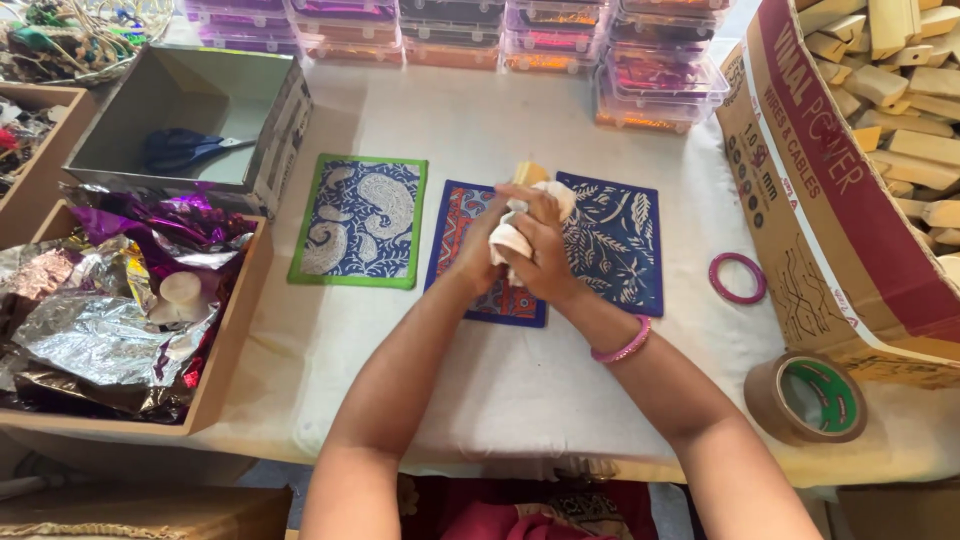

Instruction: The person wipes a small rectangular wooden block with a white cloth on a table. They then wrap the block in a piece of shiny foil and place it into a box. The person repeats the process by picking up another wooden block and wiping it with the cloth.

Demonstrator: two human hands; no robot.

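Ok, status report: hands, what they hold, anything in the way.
Both hands together over the mats. Right hand and left hand grip a wooden block in white cloth. Nothing obstructs.

Three patterned fabric mats in a row mid-counter [520, 120]: green-bordered mat [360, 220] at 9 o'clock, red-and-blue mat [462, 215] centre, dark blue leaf-print mat [615, 240] at 3. Pink bangle [737, 278] further at 3; brown tape roll [806, 398] at 4; stacked clear plastic boxes [560, 30] at 12.

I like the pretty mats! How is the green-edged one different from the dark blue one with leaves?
The green-edged mat has big pale swirls; the dark blue mat has pale leaves. The first has a bright green border; the second has none. The first lies fully in view; the right hand covers the second's left edge. Both are flat blue rectangles on the table.
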